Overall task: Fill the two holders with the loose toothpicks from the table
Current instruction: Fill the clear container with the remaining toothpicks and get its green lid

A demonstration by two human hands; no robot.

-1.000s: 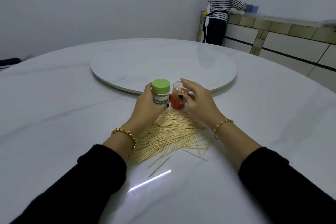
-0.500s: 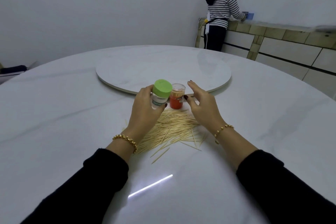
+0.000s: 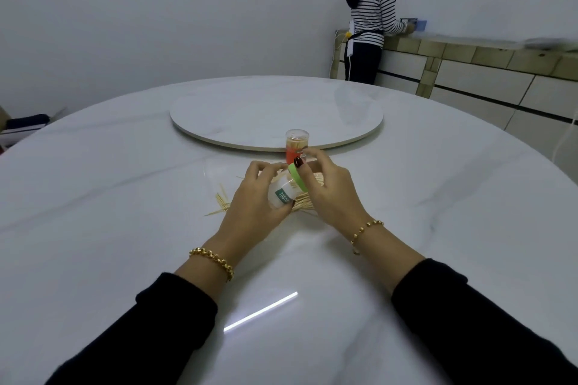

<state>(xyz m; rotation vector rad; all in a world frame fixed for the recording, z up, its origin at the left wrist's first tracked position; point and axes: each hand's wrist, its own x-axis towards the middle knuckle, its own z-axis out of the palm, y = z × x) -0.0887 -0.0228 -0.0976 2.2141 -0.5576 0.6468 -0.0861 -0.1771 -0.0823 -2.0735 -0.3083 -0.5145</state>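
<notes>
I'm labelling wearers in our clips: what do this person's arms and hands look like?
The left sleeve and right sleeve are long and black. A gold beaded bracelet circles each wrist: left bracelet, right bracelet. Nails on the left hand and right hand are painted dark.

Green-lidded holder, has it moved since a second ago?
Yes. It stood upright beside the orange holder; now the green-lidded holder is tipped sideways in the left hand, drawn toward the person, away from the turntable.
</notes>
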